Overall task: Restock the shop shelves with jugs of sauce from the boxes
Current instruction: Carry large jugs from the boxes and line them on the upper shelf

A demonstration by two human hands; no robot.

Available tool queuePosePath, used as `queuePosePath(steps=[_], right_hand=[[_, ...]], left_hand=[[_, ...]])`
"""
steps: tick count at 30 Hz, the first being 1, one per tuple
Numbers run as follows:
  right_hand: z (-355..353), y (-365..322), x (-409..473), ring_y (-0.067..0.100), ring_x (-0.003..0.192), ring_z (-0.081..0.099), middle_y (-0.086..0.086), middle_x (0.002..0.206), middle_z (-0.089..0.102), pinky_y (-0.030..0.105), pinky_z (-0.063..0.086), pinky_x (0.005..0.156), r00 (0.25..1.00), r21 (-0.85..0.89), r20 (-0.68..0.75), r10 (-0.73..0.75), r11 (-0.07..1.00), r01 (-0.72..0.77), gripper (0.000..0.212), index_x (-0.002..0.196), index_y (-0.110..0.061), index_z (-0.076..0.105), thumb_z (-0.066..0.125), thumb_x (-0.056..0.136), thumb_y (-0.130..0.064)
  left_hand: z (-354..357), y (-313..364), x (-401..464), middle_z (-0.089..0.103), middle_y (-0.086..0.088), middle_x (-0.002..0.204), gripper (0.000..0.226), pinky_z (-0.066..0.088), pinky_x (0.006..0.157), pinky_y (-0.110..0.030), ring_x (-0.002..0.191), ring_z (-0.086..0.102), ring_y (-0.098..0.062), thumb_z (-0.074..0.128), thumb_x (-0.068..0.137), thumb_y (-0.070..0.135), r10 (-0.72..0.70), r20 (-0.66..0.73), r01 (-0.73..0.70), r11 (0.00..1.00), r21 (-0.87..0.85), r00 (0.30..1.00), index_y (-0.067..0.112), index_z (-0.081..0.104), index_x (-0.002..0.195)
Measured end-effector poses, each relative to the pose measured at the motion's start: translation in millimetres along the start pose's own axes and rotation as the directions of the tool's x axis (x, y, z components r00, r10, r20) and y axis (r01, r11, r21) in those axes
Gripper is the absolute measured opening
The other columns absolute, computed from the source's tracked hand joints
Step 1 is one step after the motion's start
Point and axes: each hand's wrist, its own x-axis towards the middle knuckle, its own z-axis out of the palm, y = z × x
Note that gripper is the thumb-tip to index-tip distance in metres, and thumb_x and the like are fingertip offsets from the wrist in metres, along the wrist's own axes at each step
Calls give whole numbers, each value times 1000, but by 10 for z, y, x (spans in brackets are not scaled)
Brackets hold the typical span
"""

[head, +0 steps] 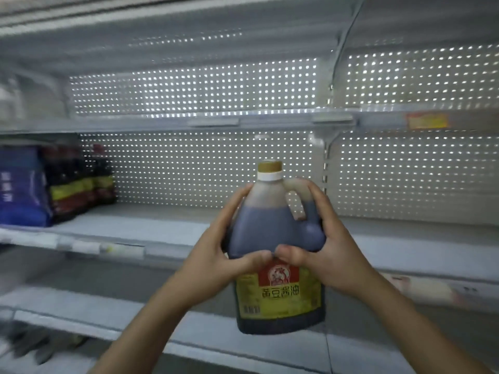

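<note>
I hold the jug of sauce (278, 238) in the air in front of the shelving, upright and leaning only slightly. My left hand (226, 255) is wrapped around its left shoulder, and my right hand (324, 247) is clamped on the handle side. My thumbs nearly meet across the front, just above the yellow label. Both hands are closed firmly on the jug; neither is spread. Its base hangs free, level with the lower shelf edge, and nothing supports it from below.

The middle shelf (151, 228) behind it is mostly bare, with a blue pack (21, 190) and a cluster of dark bottles (78, 184) at its far left, well apart from the jug.

The risks, as I judge them: the jug looks nearly full and heavy, and I grip only its smooth upper body, so it could slide down through my palms. Lifting it over the shelf lip, I could catch the base on the front rail (121, 249) and tip it. Set too near the edge, it could topple off. The cap (270, 170) looks sealed, so I expect a drop rather than a spill.
</note>
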Motion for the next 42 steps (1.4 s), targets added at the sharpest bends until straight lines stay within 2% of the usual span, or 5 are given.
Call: queuePosePath(steps=[11,20,22,27,42], right_hand=[[1737,-94,765,9,116,68,-21,141,58,41,63,87,974,168,219,-63,985,25,100,147,-59,32,90,75,-23],[3256,-42,1333,8,123,64,-31,146,47,36,62,87,989,223,135,-54,975,23,95,151,-49,33,86,78,-20],[3472,19,1470,16,126,64,-22,150,48,46,61,91,992,221,126,-20,975,-8,99,156,-45,28,87,81,-19],[3761,131,1835,13,118,69,-21,141,58,42,62,88,996,191,77,50,979,-64,92,143,-62,34,86,79,-21],[3847,1069,3194,16,114,71,-27,137,58,50,62,88,998,90,53,40,995,-45,90,150,-53,31,84,84,-21]], left_hand=[[-1576,-25,-804,63,14,135,95,62,85,-41,117,68,-19,85,77,14,-57,-272,82,993,81,961,54,37,148],[-3091,-489,-1083,67,3,126,89,63,79,-44,110,70,-25,86,77,16,-56,-279,70,997,39,959,43,39,147],[-3363,-604,-1039,64,2,130,89,62,81,-46,112,70,-26,86,77,16,-56,-259,64,998,25,964,42,40,149],[-3836,-962,-766,65,7,127,88,63,81,-44,111,70,-22,86,76,18,-62,-218,59,998,-19,974,46,42,147],[-4446,-2096,514,66,11,126,83,63,79,-42,111,70,-22,83,76,12,4,-188,-10,999,-31,982,41,46,144]])
